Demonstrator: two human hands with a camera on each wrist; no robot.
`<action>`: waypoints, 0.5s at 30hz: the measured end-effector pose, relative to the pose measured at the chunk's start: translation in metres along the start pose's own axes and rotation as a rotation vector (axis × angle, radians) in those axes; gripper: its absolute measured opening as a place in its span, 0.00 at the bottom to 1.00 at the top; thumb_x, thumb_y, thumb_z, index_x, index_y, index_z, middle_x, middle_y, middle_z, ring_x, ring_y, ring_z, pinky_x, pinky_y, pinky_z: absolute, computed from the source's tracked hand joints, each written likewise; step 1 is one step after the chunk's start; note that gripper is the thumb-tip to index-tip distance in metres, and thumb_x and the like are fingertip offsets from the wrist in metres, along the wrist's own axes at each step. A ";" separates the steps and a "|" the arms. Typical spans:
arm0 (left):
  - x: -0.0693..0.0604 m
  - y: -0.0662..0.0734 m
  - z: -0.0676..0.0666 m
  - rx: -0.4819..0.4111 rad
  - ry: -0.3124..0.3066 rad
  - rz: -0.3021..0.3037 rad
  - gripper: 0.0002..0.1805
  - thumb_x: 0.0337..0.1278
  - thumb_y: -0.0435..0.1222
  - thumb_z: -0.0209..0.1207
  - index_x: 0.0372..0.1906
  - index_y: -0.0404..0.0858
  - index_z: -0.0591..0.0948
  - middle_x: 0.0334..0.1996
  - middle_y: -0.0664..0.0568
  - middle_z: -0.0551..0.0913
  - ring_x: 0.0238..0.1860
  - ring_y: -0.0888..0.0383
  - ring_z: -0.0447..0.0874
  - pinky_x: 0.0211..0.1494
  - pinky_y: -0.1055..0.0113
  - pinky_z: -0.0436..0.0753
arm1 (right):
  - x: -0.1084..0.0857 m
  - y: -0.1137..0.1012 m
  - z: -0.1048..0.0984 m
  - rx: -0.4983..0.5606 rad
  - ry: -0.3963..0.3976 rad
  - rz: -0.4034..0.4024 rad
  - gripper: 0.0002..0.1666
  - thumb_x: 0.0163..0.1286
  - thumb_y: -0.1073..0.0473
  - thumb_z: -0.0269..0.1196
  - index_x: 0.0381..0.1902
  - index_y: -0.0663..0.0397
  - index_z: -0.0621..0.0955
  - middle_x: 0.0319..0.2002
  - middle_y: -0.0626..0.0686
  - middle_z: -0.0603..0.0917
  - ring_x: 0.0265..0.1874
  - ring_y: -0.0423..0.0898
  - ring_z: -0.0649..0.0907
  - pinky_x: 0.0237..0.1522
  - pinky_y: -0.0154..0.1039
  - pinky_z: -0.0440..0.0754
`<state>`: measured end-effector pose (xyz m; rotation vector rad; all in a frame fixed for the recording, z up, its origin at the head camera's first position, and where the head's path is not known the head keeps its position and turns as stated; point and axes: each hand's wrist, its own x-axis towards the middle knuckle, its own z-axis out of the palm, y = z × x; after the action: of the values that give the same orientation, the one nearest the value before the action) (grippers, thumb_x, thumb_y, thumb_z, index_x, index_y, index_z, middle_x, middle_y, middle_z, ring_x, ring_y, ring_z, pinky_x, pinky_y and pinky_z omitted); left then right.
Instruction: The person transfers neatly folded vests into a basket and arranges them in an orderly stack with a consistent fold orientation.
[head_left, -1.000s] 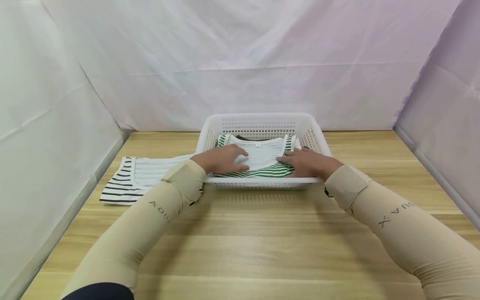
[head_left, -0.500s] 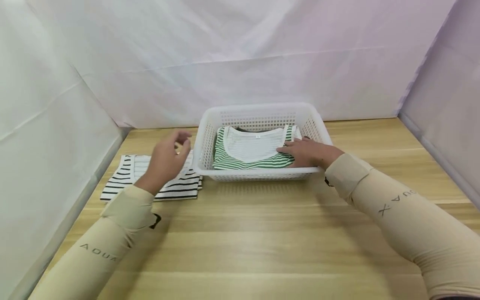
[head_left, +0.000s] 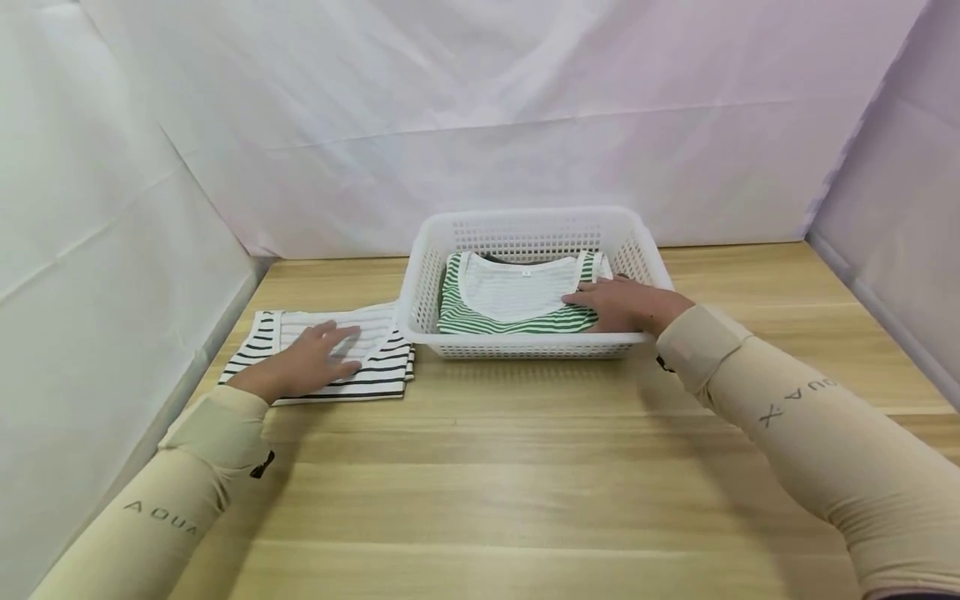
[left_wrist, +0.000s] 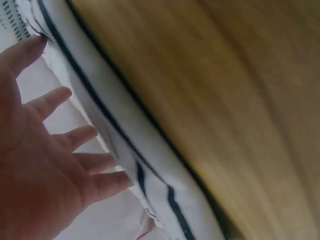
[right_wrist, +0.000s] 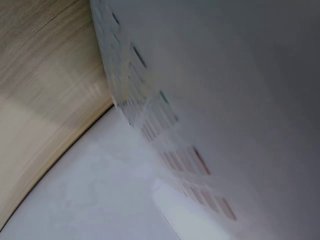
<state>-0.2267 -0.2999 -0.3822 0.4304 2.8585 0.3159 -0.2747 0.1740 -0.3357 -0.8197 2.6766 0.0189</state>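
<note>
In the head view a folded white shirt with black stripes (head_left: 381,382) lies on the wooden table, left of a white plastic basket (head_left: 525,340). My left hand (head_left: 313,363) is over that shirt. Its fingers are spread and fairly straight in the left wrist view, close to the striped fabric (left_wrist: 100,102); whether they touch it I cannot tell. Inside the basket lies a folded green-and-white striped shirt (head_left: 491,321). My right hand (head_left: 617,304) reaches over the basket's front right and rests on this shirt's right side, fingers extended. The basket's wall (right_wrist: 225,115) hides it from the right wrist camera.
A dark piece of cloth shows slightly behind the green shirt in the basket. White sheets (head_left: 480,125) hang behind the table and at both sides. The wooden table (head_left: 480,467) extends in front of the basket.
My left hand has left the green shirt in the basket and moved left, then down over the black-striped shirt, its fingers spreading. My right hand has stayed on the green shirt.
</note>
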 end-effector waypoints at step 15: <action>-0.011 0.005 0.004 0.000 -0.126 0.010 0.43 0.69 0.55 0.56 0.79 0.39 0.56 0.75 0.21 0.47 0.74 0.21 0.43 0.69 0.26 0.56 | -0.001 0.001 0.003 0.014 0.016 -0.004 0.37 0.75 0.50 0.59 0.76 0.52 0.64 0.75 0.67 0.61 0.75 0.70 0.57 0.74 0.67 0.51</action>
<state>-0.2143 -0.2981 -0.3827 0.4477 2.7349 0.2801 -0.2737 0.1755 -0.3389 -0.8242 2.6867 -0.0072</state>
